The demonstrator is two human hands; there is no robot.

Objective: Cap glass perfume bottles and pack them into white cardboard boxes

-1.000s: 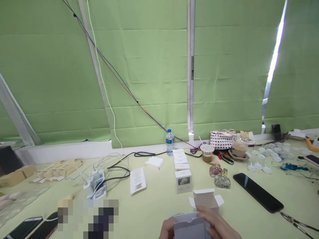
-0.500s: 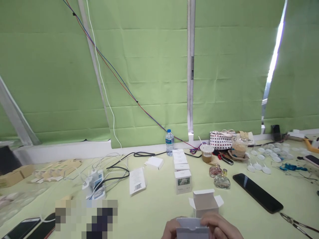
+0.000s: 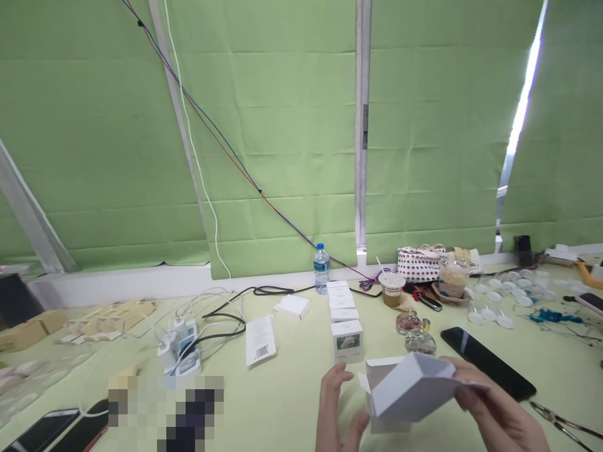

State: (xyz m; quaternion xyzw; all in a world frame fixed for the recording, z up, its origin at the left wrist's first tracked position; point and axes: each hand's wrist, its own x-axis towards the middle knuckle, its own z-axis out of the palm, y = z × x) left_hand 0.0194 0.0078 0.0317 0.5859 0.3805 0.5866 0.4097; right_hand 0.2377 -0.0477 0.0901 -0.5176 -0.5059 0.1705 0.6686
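My right hand (image 3: pixel 499 408) pinches a white cardboard box (image 3: pixel 409 389) by a flap at its right end. The box is tilted in the air, and its inside is hidden from me. Left of it, my left hand (image 3: pixel 335 408) is open, thumb and fingers apart, holding nothing. Behind the held box stands another white box (image 3: pixel 382 364) with its flaps up, partly covered by the held one. Farther back, several closed white boxes (image 3: pixel 347 342) stand in a row, the front one bearing a flower picture.
Two small glass bottles (image 3: pixel 420 342) and a black phone (image 3: pixel 487 363) lie to the right, with pliers (image 3: pixel 560 424) nearer me. A power strip (image 3: pixel 181 351) with cables and a barcoded white packet (image 3: pixel 260 341) are at left. A water bottle (image 3: pixel 321 270) stands at the back.
The white box between both hands has been raised and tipped to the right in my right hand. My left hand has let go of it and opened.
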